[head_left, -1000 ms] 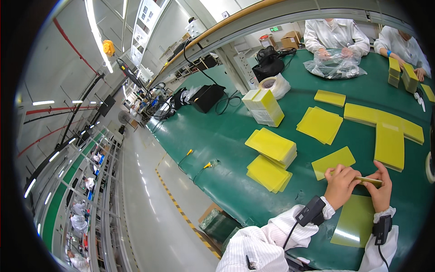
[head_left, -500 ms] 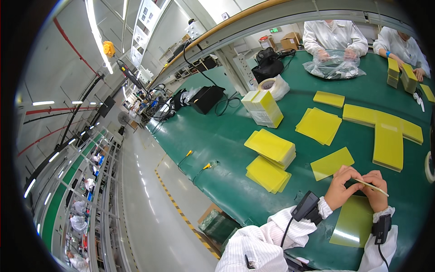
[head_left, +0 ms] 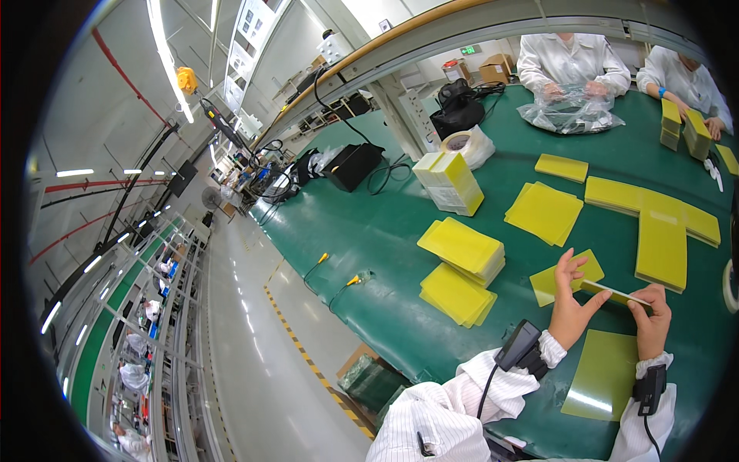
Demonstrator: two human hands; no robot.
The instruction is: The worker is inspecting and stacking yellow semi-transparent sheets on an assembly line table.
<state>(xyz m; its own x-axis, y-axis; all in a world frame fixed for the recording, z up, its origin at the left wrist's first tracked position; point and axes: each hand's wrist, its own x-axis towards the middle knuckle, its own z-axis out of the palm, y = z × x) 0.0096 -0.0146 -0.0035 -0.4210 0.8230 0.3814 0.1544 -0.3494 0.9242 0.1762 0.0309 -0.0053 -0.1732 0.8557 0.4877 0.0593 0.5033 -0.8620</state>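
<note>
My left hand [head_left: 573, 304] and my right hand [head_left: 651, 322] hold a thin yellow sheet [head_left: 616, 293] edge-on between them, just above the green table [head_left: 385, 254]. The left fingers are spread, with thumb and fingertips on the sheet's left end. The right hand pinches its right end. Under my wrists lies a flat yellow-green sheet [head_left: 604, 373]. Another yellow sheet [head_left: 545, 281] lies beyond my left hand.
Two stacks of yellow sheets [head_left: 460, 248] [head_left: 454, 294] lie left of my hands, a long row of them [head_left: 662, 219] to the right. A wrapped block [head_left: 449, 181] and a tape roll [head_left: 466, 144] stand farther back. Two people in white coats [head_left: 571, 60] handle a plastic bag [head_left: 570, 114].
The sheet has tipped from lying against my hands to being held edge-on, and my left fingers have spread open. Both hands shifted slightly toward me.
</note>
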